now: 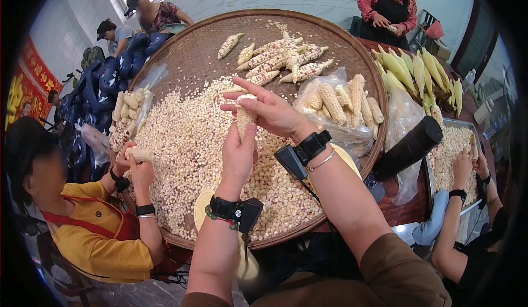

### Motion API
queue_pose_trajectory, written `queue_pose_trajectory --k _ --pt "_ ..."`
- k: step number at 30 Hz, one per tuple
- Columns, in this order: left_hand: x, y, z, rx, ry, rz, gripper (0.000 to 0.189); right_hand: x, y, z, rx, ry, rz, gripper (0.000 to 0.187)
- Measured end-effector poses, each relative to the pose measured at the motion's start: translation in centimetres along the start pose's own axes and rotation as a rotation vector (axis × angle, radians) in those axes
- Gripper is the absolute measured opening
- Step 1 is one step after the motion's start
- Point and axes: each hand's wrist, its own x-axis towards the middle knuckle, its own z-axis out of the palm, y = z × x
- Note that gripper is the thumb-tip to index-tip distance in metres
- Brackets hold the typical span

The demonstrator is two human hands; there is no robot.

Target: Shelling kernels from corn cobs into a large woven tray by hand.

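Note:
My left hand (239,154) is closed around the lower part of a pale corn cob (246,115), which stands nearly upright above a large round woven tray (194,39). With its thumb against the cob's top, my right hand (272,111) touches it from the right, fingers spread to the left. Loose corn kernels (185,129), mostly cream with some purple, cover much of the tray beneath. Beyond my hands lies a pile of speckled purple and white corn ears (268,61). Bare cobs (332,103) fill a clear plastic bag at the tray's right.
At left, a person in yellow (103,224) holds a cob over the tray. A black bottle (408,146) and a phone (374,187) lie right of the tray. Further right, a co-worker's hands (466,167) are above a metal tray (453,123); husked-leaf corn (412,70) is behind.

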Motion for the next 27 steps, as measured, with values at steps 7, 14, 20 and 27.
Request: queue_pose_trajectory --k 7,14,20,27 --pt "-0.3 0.9 0.0 -0.161 -0.024 -0.075 0.032 -0.1 0.1 -0.2 -0.047 -0.105 -0.088 0.072" --pt "-0.2 0.7 0.0 -0.079 -0.043 0.02 0.032 -0.4 -1.0 0.3 0.103 -0.129 -0.047 0.074" --pt "0.1 -0.1 -0.1 0.078 0.032 0.019 0.028 0.0 -0.5 0.7 0.09 0.059 0.047 0.064" --pt "0.7 -1.6 -0.6 0.353 0.148 0.199 0.028 0.4 0.2 1.3 0.041 0.155 0.041 0.05"
